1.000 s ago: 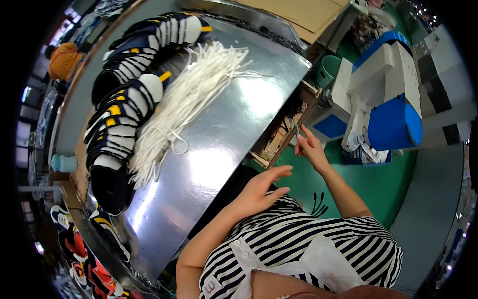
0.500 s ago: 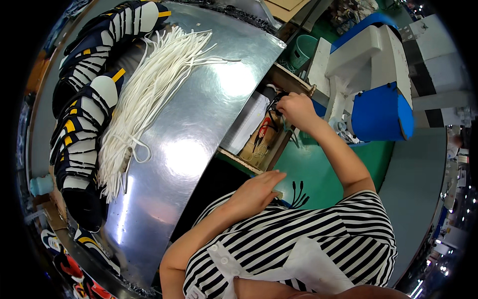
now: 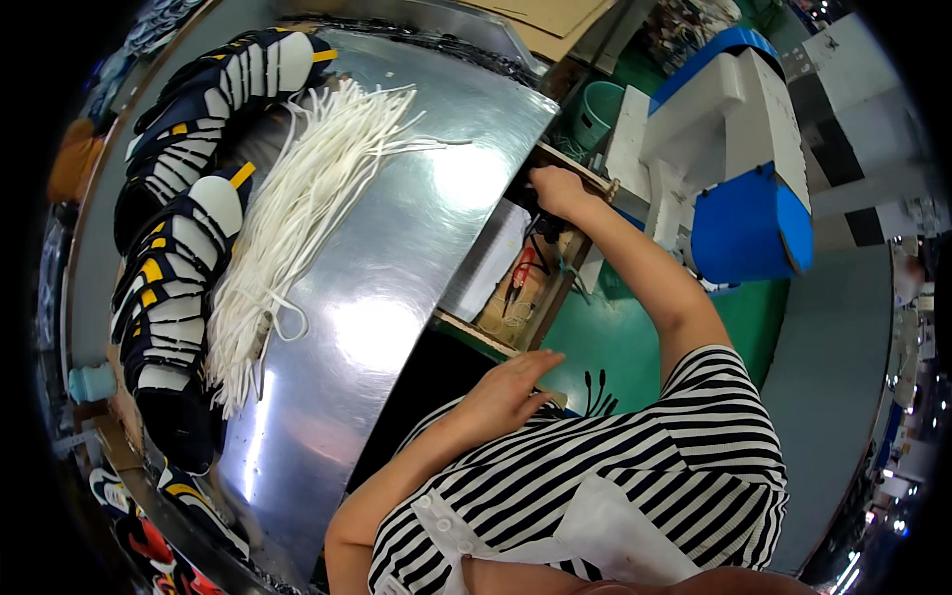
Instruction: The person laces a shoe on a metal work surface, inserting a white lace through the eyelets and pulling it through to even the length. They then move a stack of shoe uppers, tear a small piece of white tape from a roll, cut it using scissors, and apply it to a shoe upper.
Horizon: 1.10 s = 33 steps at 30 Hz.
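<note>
Floor: green [image 3: 620, 342], seen to the right of the metal-topped table [image 3: 397, 248].
Machine: blue and white [image 3: 749, 233], standing right of the table; we see a green bin [image 3: 598, 111] near it.
Tabletop, left: two curved rows of shoe uppers [image 3: 178, 288], dark and white with yellow parts, packed one against the next.
Laces: white bundle [image 3: 297, 223] spread lengthwise on the metal, just beside the uppers; one loop strays toward us.
Drawer: wooden [image 3: 551, 302], pulled out at the table's right edge. Inside we note a red-handled tool [image 3: 522, 268] and, left of it, a flat white item [image 3: 493, 256].
Right hand: [image 3: 558, 191] reaching into the far end of the drawer, beyond the red-handled tool. Fingertips lie in shadow; we cannot tell whether they grasp anything.
Left hand: [image 3: 504, 395] relaxed, thumb parted from the fingers, with nothing that we can see in it; held close to the striped shirt [image 3: 595, 451], near the drawer's near corner.
Cords: black [image 3: 598, 395], upright ends showing just beyond the shirt.
</note>
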### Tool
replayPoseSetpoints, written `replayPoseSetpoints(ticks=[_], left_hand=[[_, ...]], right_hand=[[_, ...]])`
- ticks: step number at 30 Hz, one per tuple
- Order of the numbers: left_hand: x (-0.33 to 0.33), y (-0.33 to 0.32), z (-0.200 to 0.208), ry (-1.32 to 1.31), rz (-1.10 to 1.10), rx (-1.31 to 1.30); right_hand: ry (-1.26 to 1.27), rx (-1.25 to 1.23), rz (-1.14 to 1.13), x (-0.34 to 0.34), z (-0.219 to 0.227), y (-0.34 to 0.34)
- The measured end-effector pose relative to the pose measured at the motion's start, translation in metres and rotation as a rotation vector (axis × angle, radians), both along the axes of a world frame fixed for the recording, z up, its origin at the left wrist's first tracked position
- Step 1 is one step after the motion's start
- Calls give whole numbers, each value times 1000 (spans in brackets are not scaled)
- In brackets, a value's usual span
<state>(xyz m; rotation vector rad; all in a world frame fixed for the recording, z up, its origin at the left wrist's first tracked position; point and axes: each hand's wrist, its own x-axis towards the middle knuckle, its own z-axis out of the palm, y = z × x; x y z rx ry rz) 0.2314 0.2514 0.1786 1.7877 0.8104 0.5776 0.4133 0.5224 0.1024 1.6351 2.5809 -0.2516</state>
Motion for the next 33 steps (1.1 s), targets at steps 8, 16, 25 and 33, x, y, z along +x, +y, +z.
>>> replayPoseSetpoints(ticks=[8, 16, 25, 33], left_hand=[[-1, 3, 0, -3, 8, 74], [-43, -6, 18, -345, 714, -57], [-96, -46, 84, -303, 990, 222], [-123, -83, 91, -927, 1141, -293]], right_hand=[[324, 311, -9, 20, 59, -40], [1000, -243, 106, -14, 161, -144], [1230, -705, 580, -106, 166, -193], [1326, -1085, 479, -154, 183, -230]])
